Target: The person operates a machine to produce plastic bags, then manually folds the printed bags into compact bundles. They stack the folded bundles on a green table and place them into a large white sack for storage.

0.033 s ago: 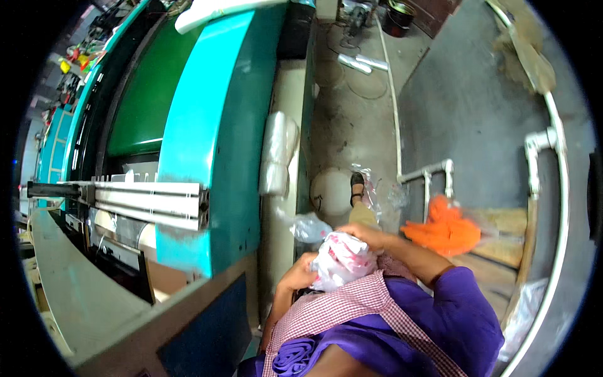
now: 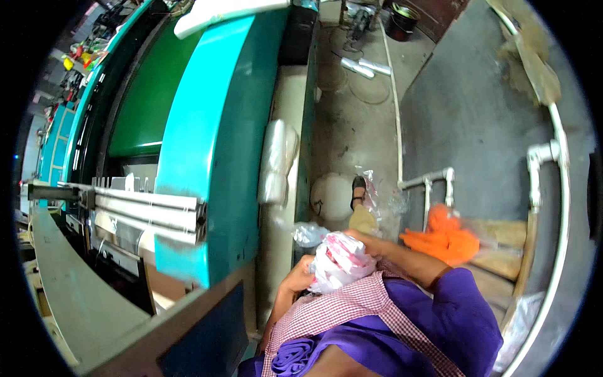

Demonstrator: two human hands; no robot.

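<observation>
A crumpled white plastic bundle (image 2: 342,262), streaked with pink and red, sits gathered between a person's left hand (image 2: 303,274) and right hand (image 2: 365,242), held close against the front of the body. Its thin film bunches into loose, glossy folds, the deepest red showing toward the upper left and the lower part bulging rounded and paler. The right hand grips its upper right edge, the left its left side. Whatever it contains is hidden from view.

2 silvery rolls (image 2: 358,68) on flr (image 2: 344,129), clear plastic bundle (image 2: 274,164) on pale ledge (image 2: 291,94)
</observation>
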